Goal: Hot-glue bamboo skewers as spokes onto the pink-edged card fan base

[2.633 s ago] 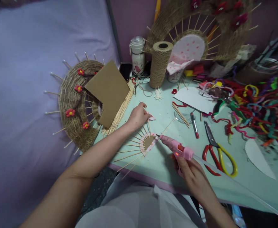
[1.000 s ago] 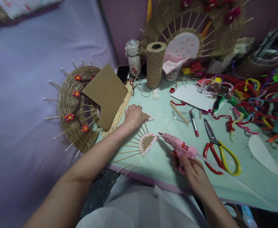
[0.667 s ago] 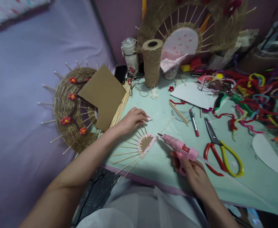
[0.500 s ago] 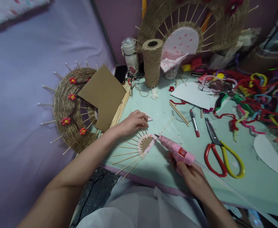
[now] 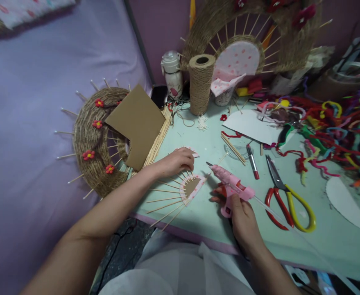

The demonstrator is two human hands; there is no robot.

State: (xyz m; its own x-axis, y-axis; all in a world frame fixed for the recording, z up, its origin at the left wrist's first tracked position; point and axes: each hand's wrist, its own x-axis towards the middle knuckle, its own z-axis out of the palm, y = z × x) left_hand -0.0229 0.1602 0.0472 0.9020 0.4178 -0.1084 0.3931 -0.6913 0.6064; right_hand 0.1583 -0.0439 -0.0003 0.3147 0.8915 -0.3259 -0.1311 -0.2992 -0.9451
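My right hand [image 5: 239, 209] is wrapped round a pink glue gun [image 5: 232, 184], whose nozzle points left and up, a little apart from the small half-round piece. That cardboard piece [image 5: 191, 188] lies on the table with a pink dotted rim and thin sticks fanning out to its left. Just above it rests my left hand [image 5: 181, 160], fingers curled down by the upper sticks; what they hold, if anything, is hidden. A pink dotted scrap [image 5: 194, 153] shows beyond its fingertips.
Scissors [image 5: 279, 190], a marker [image 5: 252, 163] and loose sticks [image 5: 233, 148] lie to the right. A twine roll [image 5: 200, 86] and a bottle [image 5: 172, 76] stand behind. Brown cardboard [image 5: 138, 123] covers part of a flowered twine fan [image 5: 89, 139] at left. Colourful pipe cleaners [image 5: 345, 131] fill the right.
The glue gun in my right hand has drawn back right, away from the half-round piece. The stick beyond that piece's upper right corner no longer extends as far. The view has shifted slightly.
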